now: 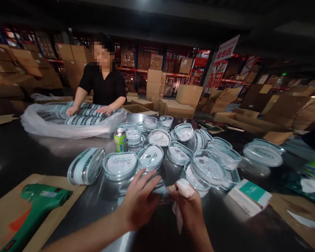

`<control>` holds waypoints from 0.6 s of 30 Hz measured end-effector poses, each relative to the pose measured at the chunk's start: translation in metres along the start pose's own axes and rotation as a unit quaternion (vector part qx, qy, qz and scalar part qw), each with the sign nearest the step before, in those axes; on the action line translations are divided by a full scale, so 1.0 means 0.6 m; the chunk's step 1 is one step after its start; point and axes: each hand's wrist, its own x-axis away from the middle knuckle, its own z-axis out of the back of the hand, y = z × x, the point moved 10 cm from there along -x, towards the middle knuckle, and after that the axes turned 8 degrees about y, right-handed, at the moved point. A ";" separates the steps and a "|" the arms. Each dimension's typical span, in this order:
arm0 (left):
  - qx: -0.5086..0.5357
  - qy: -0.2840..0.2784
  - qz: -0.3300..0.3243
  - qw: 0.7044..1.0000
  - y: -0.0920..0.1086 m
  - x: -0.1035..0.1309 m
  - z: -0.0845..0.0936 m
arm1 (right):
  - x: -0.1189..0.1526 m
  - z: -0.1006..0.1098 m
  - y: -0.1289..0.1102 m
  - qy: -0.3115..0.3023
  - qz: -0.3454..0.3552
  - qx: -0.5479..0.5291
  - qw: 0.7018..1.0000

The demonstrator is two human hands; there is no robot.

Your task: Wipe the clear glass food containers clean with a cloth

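Note:
My left hand [141,199] rests over a clear item with pale blue trim [160,190], fingers spread and bent around its top; the item is partly hidden and blurred. On the right, my right hand [186,201] is closed on a crumpled white cloth or tissue [185,188], whose end hangs down below the fingers. Just beyond my hands lie oval clear cases with pale blue rims, such as one with printed lettering [120,164] and another beside it [150,156]. A green spray can [120,140] stands behind them.
A green glue gun [42,199] lies on cardboard at the left. At right is a white and green box [250,197]. Across the metal table [99,138], a person in black [102,82] handles cases in a plastic bag [42,124]. Stacked cartons stand behind.

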 end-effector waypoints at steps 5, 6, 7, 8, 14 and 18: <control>0.071 0.042 0.026 0.996 -0.007 0.018 -0.001 | 0.005 -0.001 0.010 -0.012 -0.041 -0.033 0.999; 0.077 0.047 0.027 0.996 -0.005 0.019 -0.004 | 0.005 0.001 0.012 -0.012 -0.050 -0.038 0.998; 0.079 0.045 0.027 0.995 -0.002 0.018 -0.008 | 0.006 0.006 0.013 -0.006 -0.056 -0.042 0.997; 0.079 0.041 0.029 0.996 0.000 0.016 -0.012 | 0.006 0.012 0.013 0.005 -0.060 -0.046 0.997; 0.077 -0.005 0.050 0.996 0.003 0.003 -0.021 | 0.024 0.031 -0.026 0.054 -0.015 -0.012 0.998; 0.097 0.017 0.003 0.995 0.022 -0.009 -0.009 | 0.039 0.022 -0.070 0.043 0.080 0.100 0.991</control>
